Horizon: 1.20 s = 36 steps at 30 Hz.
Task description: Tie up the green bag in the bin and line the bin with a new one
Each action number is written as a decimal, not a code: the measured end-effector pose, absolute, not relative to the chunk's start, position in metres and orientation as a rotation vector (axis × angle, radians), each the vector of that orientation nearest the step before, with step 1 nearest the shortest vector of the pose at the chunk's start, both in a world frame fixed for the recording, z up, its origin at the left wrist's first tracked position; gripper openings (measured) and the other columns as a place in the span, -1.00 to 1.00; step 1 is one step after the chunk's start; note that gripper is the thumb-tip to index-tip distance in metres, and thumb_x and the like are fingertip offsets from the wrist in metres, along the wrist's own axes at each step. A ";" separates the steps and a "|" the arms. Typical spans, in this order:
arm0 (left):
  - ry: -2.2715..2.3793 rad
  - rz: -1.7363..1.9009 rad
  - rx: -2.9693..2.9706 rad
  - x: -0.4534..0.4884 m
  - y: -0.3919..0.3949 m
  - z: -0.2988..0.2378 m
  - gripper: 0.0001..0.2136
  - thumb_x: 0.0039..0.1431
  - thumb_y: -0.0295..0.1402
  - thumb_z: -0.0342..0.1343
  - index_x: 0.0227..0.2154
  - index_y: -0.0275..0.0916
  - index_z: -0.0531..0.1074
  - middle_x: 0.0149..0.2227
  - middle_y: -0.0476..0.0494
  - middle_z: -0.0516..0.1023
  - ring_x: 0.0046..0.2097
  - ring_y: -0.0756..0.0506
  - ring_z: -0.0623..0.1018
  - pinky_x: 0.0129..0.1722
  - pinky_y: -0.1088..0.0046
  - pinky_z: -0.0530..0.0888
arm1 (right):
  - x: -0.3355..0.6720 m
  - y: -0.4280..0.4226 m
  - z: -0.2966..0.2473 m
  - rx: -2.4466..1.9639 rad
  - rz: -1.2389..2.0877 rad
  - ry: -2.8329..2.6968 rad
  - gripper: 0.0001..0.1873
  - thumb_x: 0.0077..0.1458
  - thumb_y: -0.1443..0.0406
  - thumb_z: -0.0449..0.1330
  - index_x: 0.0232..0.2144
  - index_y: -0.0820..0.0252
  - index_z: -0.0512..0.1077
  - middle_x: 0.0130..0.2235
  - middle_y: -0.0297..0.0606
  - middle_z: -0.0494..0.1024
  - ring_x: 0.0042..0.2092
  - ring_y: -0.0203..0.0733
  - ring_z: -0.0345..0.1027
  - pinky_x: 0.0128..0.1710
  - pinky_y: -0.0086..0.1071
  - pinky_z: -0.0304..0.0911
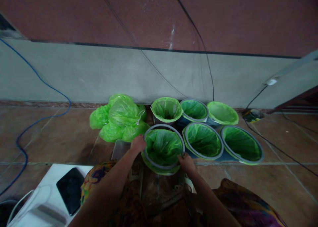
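Observation:
In front of me is a bin lined with a green bag, with a grey ring around its mouth. My left hand is closed on the ring's left side. On the opposite side, lower right, the fingers of my right hand pinch the same ring. Some of the green bag hangs outside below the ring's near edge. Just right of it stands another lined bin with a grey ring. Behind it is a lined bin with the bag folded over its rim.
More green-lined bins stand to the right. Filled green bags are heaped at left against the wall. A phone lies on a white surface at lower left. A blue cable and black cords cross the tiled floor.

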<state>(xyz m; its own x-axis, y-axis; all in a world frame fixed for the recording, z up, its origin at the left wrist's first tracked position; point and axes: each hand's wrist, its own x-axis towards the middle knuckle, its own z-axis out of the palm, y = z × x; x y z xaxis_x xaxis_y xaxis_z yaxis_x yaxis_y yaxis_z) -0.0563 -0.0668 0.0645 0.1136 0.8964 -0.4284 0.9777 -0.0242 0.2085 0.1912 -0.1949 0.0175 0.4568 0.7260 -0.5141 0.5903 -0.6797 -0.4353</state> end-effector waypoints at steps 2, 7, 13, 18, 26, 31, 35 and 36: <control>1.834 -0.261 1.924 -0.060 -0.062 0.062 -0.72 0.18 -0.41 -0.06 -0.09 -0.30 0.42 -0.09 -0.29 0.56 -0.04 -0.17 0.55 -0.12 0.42 0.46 | 0.185 -0.189 0.019 -2.519 1.023 -1.179 -0.59 0.16 0.17 0.05 -0.07 0.38 0.37 -0.10 0.10 0.55 -0.02 0.03 0.43 -0.12 -0.32 0.25; 1.838 -0.318 1.867 -0.065 -0.056 0.052 -0.72 0.15 -0.43 -0.04 -0.12 -0.36 0.46 -0.08 -0.37 0.56 -0.03 -0.21 0.55 -0.14 0.38 0.48 | 0.176 -0.181 0.021 -2.535 0.996 -1.213 -0.59 0.17 0.15 0.06 -0.08 0.36 0.38 -0.13 0.06 0.57 -0.05 0.00 0.46 -0.14 -0.33 0.26; 1.787 -0.346 1.890 -0.059 -0.065 0.047 -0.71 0.16 -0.40 -0.03 -0.11 -0.35 0.46 -0.07 -0.36 0.55 -0.02 -0.18 0.54 -0.10 0.40 0.46 | 0.186 -0.191 0.023 -2.508 0.944 -1.206 -0.67 0.17 0.17 0.07 -0.14 0.31 0.40 -0.19 0.01 0.58 -0.13 -0.04 0.48 -0.21 -0.37 0.26; 1.753 -0.359 1.928 -0.051 -0.076 0.049 -0.73 0.16 -0.37 -0.01 -0.13 -0.34 0.47 -0.08 -0.34 0.56 -0.01 -0.19 0.53 -0.11 0.42 0.44 | 0.201 -0.202 0.019 -2.469 0.877 -1.224 -0.68 0.16 0.19 0.08 -0.17 0.33 0.41 -0.21 0.01 0.58 -0.16 -0.04 0.47 -0.22 -0.34 0.25; 1.722 -0.407 2.000 -0.050 -0.079 0.050 -0.71 0.16 -0.41 -0.05 -0.11 -0.38 0.45 -0.06 -0.36 0.55 0.00 -0.20 0.53 -0.10 0.41 0.43 | 0.203 -0.201 0.021 -2.555 0.857 -1.252 -0.57 0.14 0.18 0.12 -0.01 0.35 0.32 -0.22 0.01 0.58 -0.12 0.00 0.48 -0.18 -0.31 0.25; 1.721 -0.417 2.032 -0.048 -0.079 0.049 -0.71 0.15 -0.41 -0.04 -0.10 -0.35 0.43 -0.07 -0.33 0.55 0.01 -0.18 0.52 -0.10 0.44 0.43 | 0.199 -0.201 0.021 -2.619 0.762 -1.247 -0.40 0.14 0.19 0.12 0.15 0.41 0.16 -0.19 0.07 0.57 -0.10 0.06 0.47 -0.16 -0.27 0.25; 1.710 -0.430 2.035 -0.047 -0.079 0.048 -0.71 0.15 -0.42 -0.04 -0.10 -0.38 0.42 -0.07 -0.35 0.56 -0.01 -0.19 0.54 -0.13 0.45 0.44 | 0.195 -0.200 0.027 -2.613 0.704 -1.314 -0.39 0.16 0.25 0.07 0.20 0.40 0.08 -0.21 0.05 0.57 -0.14 0.04 0.49 -0.18 -0.28 0.25; 1.708 -0.431 2.035 -0.047 -0.079 0.048 -0.71 0.15 -0.42 -0.04 -0.10 -0.39 0.42 -0.07 -0.35 0.55 -0.01 -0.19 0.53 -0.12 0.45 0.43 | 0.195 -0.198 0.029 -2.615 0.678 -1.334 -0.39 0.16 0.25 0.07 0.20 0.39 0.07 -0.23 0.03 0.58 -0.15 0.03 0.49 -0.18 -0.28 0.25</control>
